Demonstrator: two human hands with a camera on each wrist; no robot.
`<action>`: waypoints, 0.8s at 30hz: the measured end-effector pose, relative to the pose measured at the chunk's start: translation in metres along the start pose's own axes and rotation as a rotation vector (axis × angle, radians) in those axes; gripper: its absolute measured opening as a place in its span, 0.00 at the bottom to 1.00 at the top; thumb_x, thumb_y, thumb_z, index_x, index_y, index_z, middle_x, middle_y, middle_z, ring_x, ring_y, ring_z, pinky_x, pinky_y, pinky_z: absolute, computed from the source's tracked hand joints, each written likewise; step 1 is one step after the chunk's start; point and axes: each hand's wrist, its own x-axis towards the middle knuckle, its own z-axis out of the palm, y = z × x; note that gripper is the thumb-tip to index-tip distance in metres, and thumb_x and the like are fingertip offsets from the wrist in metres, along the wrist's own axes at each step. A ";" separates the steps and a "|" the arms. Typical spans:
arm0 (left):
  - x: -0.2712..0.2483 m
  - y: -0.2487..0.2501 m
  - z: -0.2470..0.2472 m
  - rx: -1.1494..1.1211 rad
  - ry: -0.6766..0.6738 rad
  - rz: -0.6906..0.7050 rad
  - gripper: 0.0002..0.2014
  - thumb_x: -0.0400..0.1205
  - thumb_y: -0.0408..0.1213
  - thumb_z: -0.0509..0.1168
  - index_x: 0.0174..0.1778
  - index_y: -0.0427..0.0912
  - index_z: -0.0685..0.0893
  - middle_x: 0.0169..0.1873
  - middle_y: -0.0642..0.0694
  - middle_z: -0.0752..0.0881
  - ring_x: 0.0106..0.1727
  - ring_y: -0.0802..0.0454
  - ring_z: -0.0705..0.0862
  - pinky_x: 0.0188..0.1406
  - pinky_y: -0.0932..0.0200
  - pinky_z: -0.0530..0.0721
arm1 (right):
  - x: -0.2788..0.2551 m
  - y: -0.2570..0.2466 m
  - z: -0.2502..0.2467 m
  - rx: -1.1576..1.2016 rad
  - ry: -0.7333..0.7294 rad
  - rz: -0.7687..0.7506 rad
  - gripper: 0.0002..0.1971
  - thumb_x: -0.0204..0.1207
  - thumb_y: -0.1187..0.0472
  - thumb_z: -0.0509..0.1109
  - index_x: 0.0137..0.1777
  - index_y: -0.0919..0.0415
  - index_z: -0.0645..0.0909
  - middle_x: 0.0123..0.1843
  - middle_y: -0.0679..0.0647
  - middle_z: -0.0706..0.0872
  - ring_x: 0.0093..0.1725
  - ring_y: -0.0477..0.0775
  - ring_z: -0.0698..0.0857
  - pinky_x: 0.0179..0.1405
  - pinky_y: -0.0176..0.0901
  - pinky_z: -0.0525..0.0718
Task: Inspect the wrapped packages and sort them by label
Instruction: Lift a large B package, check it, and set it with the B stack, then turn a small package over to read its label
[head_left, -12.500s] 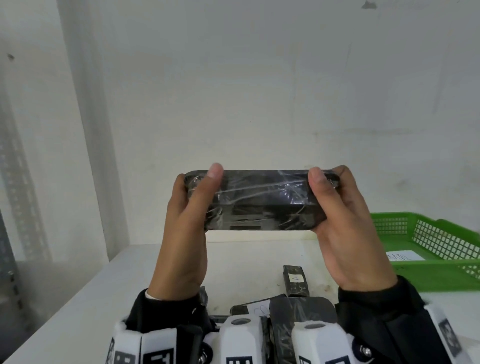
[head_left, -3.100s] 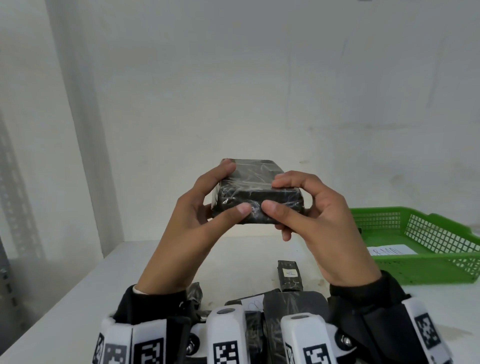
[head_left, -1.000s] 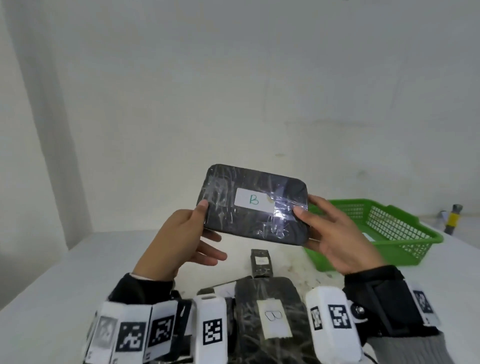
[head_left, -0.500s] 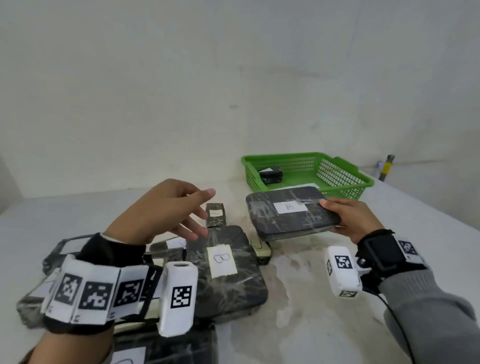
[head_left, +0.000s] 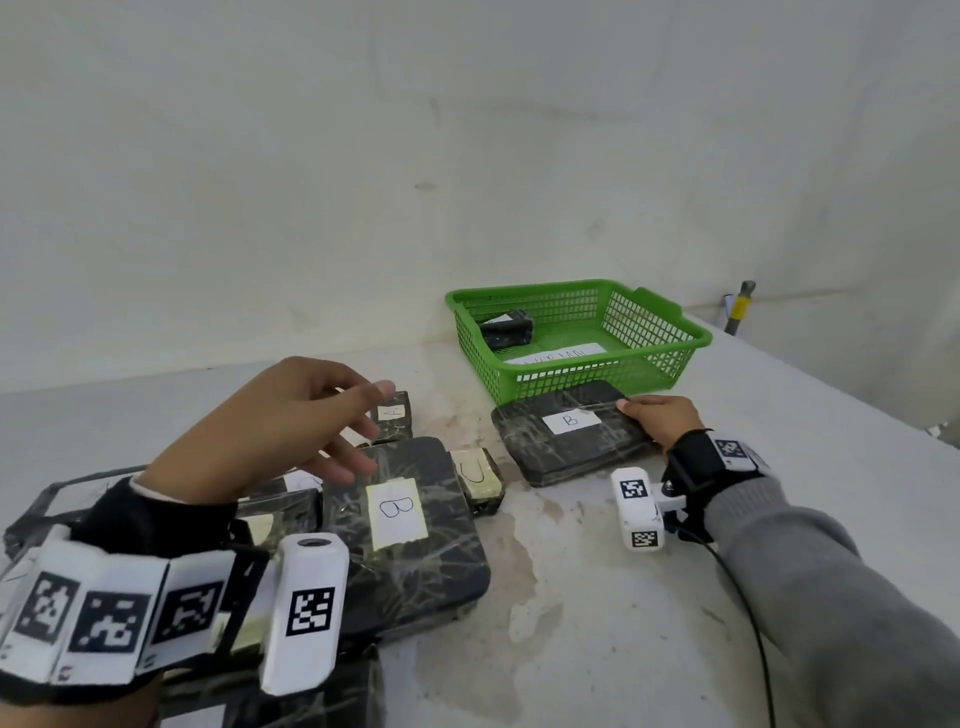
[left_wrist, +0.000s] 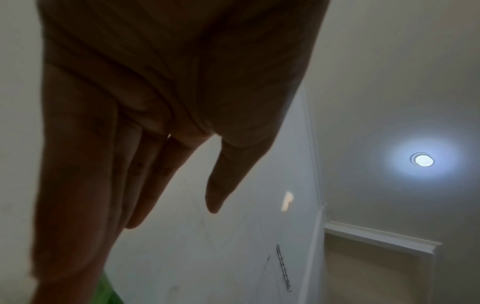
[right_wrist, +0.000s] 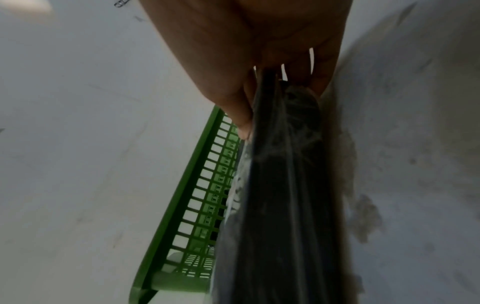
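Head view: right grip grasps one B package; left grip released.

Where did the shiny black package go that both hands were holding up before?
The right hand carried the film-wrapped black package labelled B down to the white table, beside the green plastic basket. The left hand let go. The basket stayed put.

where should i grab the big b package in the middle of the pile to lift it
Pinch the near right corner of the big B package, coming from the bare table on its right. It lies flat and label up; that edge is free, while smaller packages crowd its left and far sides and the left hand hovers above.
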 end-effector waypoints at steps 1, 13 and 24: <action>0.000 0.000 0.001 0.002 0.000 0.001 0.13 0.83 0.48 0.67 0.52 0.41 0.87 0.44 0.42 0.92 0.36 0.44 0.93 0.34 0.56 0.92 | 0.003 0.003 0.000 0.003 0.003 -0.007 0.15 0.74 0.62 0.79 0.57 0.70 0.89 0.58 0.63 0.90 0.58 0.62 0.87 0.67 0.51 0.82; -0.002 0.001 -0.001 -0.002 -0.005 0.008 0.13 0.82 0.48 0.68 0.52 0.41 0.87 0.43 0.42 0.92 0.36 0.44 0.93 0.40 0.50 0.93 | -0.039 -0.028 -0.004 -0.069 0.082 -0.230 0.24 0.71 0.57 0.81 0.66 0.61 0.83 0.59 0.61 0.85 0.61 0.60 0.83 0.66 0.50 0.78; -0.001 0.001 -0.002 -0.020 -0.007 0.015 0.13 0.84 0.46 0.67 0.53 0.38 0.86 0.45 0.37 0.91 0.36 0.43 0.93 0.37 0.51 0.92 | -0.121 -0.059 0.082 -0.304 -0.604 -0.481 0.20 0.78 0.69 0.73 0.69 0.59 0.82 0.65 0.52 0.85 0.32 0.29 0.81 0.37 0.21 0.77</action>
